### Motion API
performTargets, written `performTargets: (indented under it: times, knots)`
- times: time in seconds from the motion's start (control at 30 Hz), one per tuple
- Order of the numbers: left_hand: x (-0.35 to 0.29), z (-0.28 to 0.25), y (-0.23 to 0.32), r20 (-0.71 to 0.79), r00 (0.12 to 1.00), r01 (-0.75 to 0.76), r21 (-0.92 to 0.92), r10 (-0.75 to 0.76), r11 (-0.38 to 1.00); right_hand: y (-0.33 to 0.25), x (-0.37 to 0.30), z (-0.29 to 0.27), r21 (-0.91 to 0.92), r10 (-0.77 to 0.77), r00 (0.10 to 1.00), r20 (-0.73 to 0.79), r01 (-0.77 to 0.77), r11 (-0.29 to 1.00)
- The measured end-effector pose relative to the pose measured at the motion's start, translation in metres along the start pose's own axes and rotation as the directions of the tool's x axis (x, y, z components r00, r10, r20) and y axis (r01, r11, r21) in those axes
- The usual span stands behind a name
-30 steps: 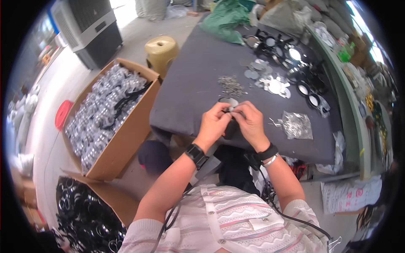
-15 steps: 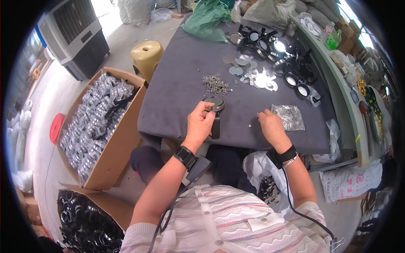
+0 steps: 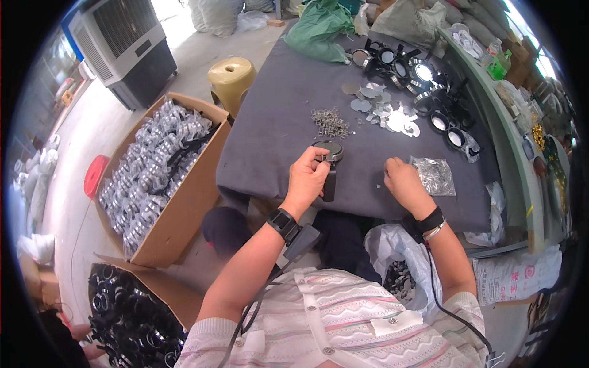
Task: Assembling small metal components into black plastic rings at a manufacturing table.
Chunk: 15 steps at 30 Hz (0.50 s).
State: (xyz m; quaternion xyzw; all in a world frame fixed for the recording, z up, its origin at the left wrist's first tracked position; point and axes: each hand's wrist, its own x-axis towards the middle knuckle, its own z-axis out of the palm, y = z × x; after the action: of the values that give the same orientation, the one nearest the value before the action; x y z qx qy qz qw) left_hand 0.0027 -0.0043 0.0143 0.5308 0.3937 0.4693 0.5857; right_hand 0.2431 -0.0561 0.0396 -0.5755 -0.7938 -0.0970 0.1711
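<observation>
My left hand (image 3: 307, 178) is closed around a round metal-rimmed piece (image 3: 330, 149) with a dark face and a black strip-like handle, near the table's front edge. To its right, my right hand (image 3: 406, 184) rests low over the cloth with fingers bent together; whether anything sits between the fingertips is too small to tell. A clear plastic bag (image 3: 434, 176) of small metal bits lies right beside that hand. One tiny pale piece (image 3: 378, 186) lies between the hands. Beyond my left hand is a loose heap of small metal clips (image 3: 331, 124).
Round silver discs (image 3: 392, 113) and several black-handled round pieces (image 3: 423, 92) lie at the table's far right. On the left stand a carton (image 3: 184, 224) of bagged parts, a box of black parts (image 3: 132, 319), a yellow stool (image 3: 232, 80) and, lower left, another person's hand (image 3: 83, 340).
The whole scene has shifted rightward in the picture. Both hands stay at about the same places over the table. Another person's hand now shows at the lower left.
</observation>
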Motion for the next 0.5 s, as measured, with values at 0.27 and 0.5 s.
performTargets:
  times: [0.27, 0.5]
  knots:
    - [0.0, 0.003, -0.004, -0.078, 0.996, -0.036, 0.079, 0.042, 0.996, -0.065, 0.043, 0.019, 0.786, 0.273, 0.957, 0.103, -0.246, 0.568]
    - [0.002, 0.004, -0.007, -0.088, 0.993, -0.075, 0.079, 0.082, 0.994, -0.071, 0.05, 0.037, 0.863, 0.317, 0.934, 0.162, -0.29, 0.413]
